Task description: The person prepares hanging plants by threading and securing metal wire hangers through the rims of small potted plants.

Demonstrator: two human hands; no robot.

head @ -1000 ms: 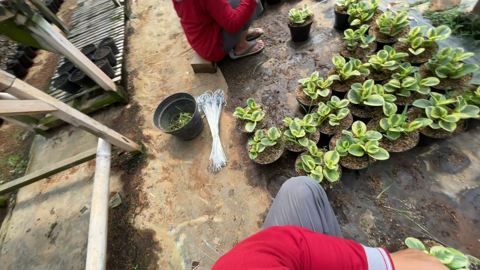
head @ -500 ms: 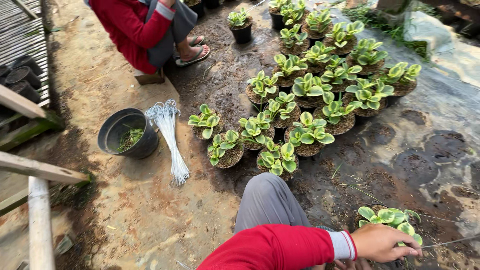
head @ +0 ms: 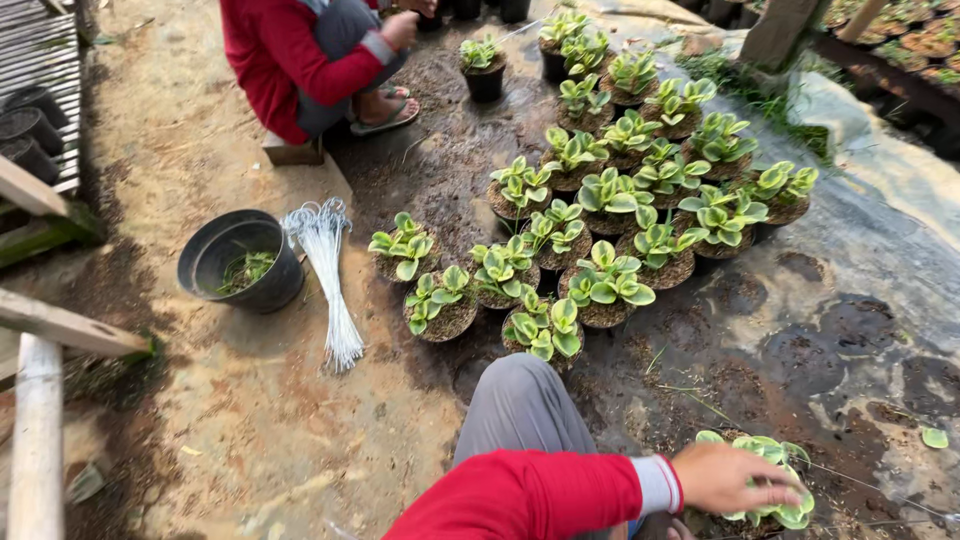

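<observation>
Right hand (head: 735, 478) is reaching out from a red sleeve (head: 530, 495) with a grey-white cuff, fingers spread and curling down over a small variegated plant (head: 770, 480) at the bottom right of the head view; it is touching the leaves, grip looking loose, and whether it is actually gripping a stem is hidden under the palm. That plant is sitting on dark wet ground (head: 830, 330), well apart from the main cluster of potted plants (head: 600, 230) filling the middle. The person's grey-trousered knee (head: 520, 400) is pointing toward that cluster. Left hand is not showing in this view. Left of the cluster a bundle of white wire stakes (head: 328, 275) is lying on sandy soil, just beside a black bucket (head: 240, 262) with some green scraps inside. At the top another person in red (head: 290, 55) is crouching, wearing sandals, one hand near a single black pot with a plant (head: 485, 70). Wooden beams (head: 40, 400) are running along the left edge.
</observation>
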